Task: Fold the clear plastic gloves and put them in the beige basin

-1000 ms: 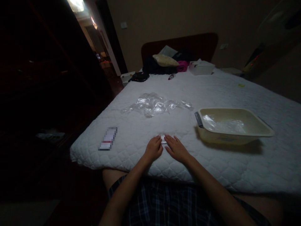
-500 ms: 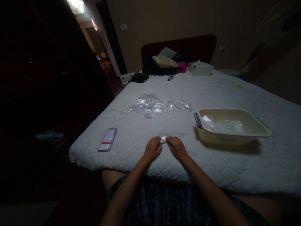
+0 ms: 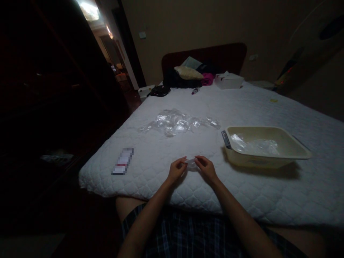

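Note:
Between my two hands is a small clear plastic bag (image 3: 191, 164), stretched a little just above the quilted bed cover. My left hand (image 3: 177, 169) pinches its left side between thumb and fingers. The right side of the bag is pinched in my right hand (image 3: 205, 168). Farther up the bed lies a loose heap of crumpled clear plastic bags (image 3: 174, 121). To the right of my hands stands a cream plastic basin (image 3: 268, 161) with grey handles, and some clear plastic lies inside it.
A pixelated phone-like slab (image 3: 123, 162) lies on the white bed cover (image 3: 150, 168) at left. Toward the headboard (image 3: 228, 53) are a white box (image 3: 229, 80), a cushion (image 3: 188, 73), dark cloth, a magenta roll (image 3: 207, 79) and a small bottle (image 3: 195, 91). The bed's front edge touches my lap.
My hands have drawn slightly apart, the right one shifting a bit to the right. The plastic between them, a compact bunch before, is now more spread out.

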Demonstrator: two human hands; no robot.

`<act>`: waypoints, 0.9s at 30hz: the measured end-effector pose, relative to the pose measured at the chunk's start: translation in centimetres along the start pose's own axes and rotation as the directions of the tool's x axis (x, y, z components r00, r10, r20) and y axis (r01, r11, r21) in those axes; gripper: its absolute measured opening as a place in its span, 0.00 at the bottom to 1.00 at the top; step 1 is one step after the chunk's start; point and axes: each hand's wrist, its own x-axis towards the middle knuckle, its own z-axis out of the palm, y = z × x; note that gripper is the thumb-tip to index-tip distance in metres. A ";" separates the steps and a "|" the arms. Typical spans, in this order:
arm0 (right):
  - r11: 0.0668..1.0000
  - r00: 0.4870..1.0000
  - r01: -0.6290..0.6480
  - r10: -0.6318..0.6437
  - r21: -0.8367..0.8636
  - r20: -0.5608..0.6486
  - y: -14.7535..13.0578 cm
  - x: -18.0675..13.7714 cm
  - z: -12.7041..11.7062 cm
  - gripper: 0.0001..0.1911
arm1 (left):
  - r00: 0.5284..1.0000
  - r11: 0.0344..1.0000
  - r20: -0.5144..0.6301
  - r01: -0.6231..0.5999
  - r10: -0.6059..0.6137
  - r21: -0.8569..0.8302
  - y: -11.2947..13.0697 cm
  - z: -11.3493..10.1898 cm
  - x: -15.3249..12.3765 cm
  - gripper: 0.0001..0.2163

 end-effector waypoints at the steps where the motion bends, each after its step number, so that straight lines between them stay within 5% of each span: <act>1: 0.998 0.999 -0.038 0.038 0.052 0.004 0.0 0.2 -0.2 0.18 | 0.997 0.994 -0.016 0.070 -0.071 -0.078 0.1 0.2 0.2 0.06; 9: 0.928 0.971 -0.228 0.196 0.294 0.134 0.2 0.5 -1.6 0.25 | 0.928 0.856 -0.034 0.328 -0.371 -0.399 1.0 2.0 1.5 0.18; 27: 0.968 0.982 -0.172 0.183 0.182 -0.043 0.4 0.4 -0.8 0.21 | 0.890 0.772 0.157 0.450 -0.427 -0.449 -0.2 2.0 1.2 0.19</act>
